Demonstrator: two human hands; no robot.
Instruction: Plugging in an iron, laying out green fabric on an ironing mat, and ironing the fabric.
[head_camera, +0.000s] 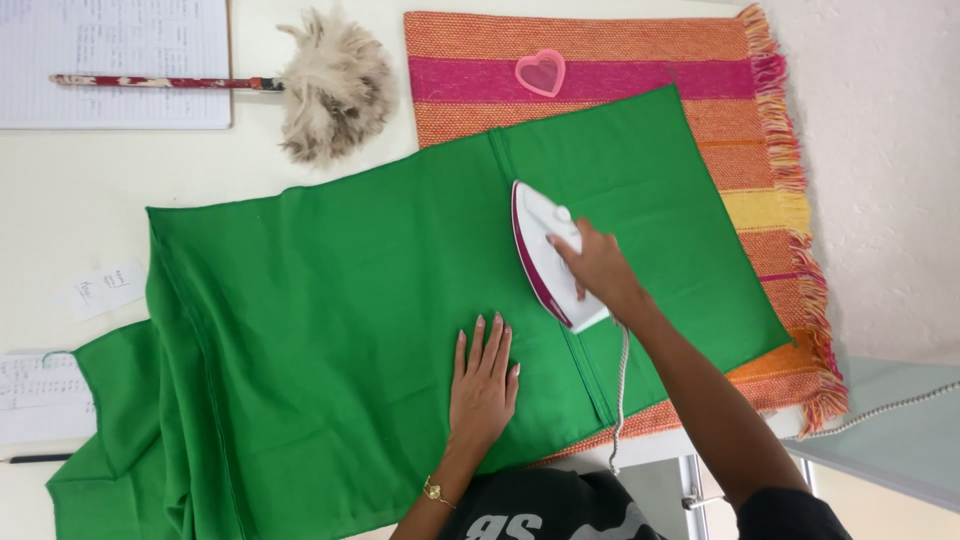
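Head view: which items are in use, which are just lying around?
In use: white and magenta iron in right hand; green cloth under flat left hand; striped orange woven mat.
Idle: feather duster; pink heart-shaped cutter; papers.

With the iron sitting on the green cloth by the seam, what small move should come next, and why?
Probably slide the iron along the seam toward the person: the right hand grips it there, and the left hand lies flat on the green cloth beside the seam.
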